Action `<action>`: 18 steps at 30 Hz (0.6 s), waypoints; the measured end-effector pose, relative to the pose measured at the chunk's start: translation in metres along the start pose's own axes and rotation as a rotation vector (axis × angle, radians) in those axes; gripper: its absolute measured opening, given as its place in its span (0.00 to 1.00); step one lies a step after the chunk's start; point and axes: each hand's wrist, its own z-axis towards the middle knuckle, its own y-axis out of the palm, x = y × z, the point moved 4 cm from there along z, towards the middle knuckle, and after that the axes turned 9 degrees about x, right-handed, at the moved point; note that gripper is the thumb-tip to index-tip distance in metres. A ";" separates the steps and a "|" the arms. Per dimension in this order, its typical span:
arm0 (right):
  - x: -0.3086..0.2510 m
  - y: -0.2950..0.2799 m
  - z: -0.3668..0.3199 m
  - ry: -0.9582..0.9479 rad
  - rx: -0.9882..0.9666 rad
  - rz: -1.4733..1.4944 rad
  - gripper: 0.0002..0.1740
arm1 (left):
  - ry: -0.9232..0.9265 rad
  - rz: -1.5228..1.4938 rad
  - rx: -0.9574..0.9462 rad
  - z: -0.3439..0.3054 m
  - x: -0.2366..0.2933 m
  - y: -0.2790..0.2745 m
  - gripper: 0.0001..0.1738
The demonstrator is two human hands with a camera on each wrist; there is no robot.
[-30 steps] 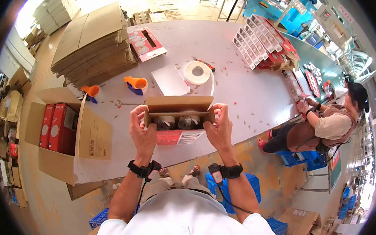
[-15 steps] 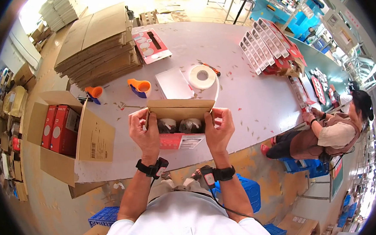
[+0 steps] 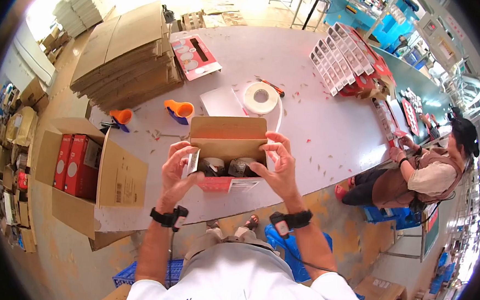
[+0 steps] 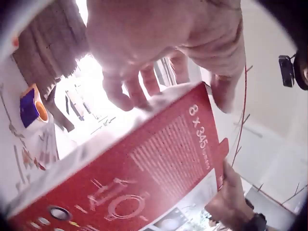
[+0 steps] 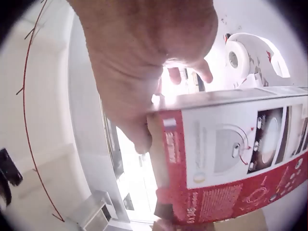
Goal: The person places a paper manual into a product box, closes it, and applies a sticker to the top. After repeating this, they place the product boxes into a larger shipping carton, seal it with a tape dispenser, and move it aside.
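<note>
- Toward the near edge of the worktop [image 3: 322, 155], between the person's 2 hands, is the red carton [image 3: 216, 185], its top open; whether its base rests there is hard to tell.
- Inside the red carton sit 2 rounded items [image 3: 243, 166], side by side, too shadowed to identify.
- Along the red carton's far side, a brown flap [image 3: 227, 128] stands up.
- At the red carton's left end, the left hand [image 3: 172, 176] is loosely spread around the corner, unclenched, with no firm grip showing.
- At the red carton's right end, the right hand [image 3: 281, 177] is likewise relaxed, its thumb by the corner; how hard either hand presses, I cannot tell.
- Just beyond the red carton lie a white box [image 3: 221, 102] and a tape roll [image 3: 248, 98]; well to its left, a cardboard box [image 3: 125, 179] holds 2 red boxes [image 3: 82, 168].
- For good handling of the red carton, I would steady both ends evenly, since its thin walls probably bow under a hard squeeze.
- Working the flaps calls for light fingertips along the folds, with thumbs kept clear of the contents; uneven pressure could crease a corner.
</note>
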 end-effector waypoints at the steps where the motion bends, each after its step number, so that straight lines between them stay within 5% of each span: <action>1: 0.001 -0.004 0.002 0.047 -0.108 0.007 0.25 | 0.002 0.066 -0.087 0.000 0.002 -0.008 0.40; 3: 0.000 -0.014 0.003 0.144 -0.323 0.021 0.28 | 0.000 0.195 -0.260 -0.003 0.004 -0.018 0.45; 10: -0.003 -0.018 0.002 0.162 -0.769 -0.171 0.47 | -0.016 0.294 -0.340 0.003 0.002 -0.018 0.36; 18: -0.006 -0.008 0.000 0.027 -0.800 -0.286 0.33 | 0.006 0.308 -0.374 0.007 0.015 -0.008 0.28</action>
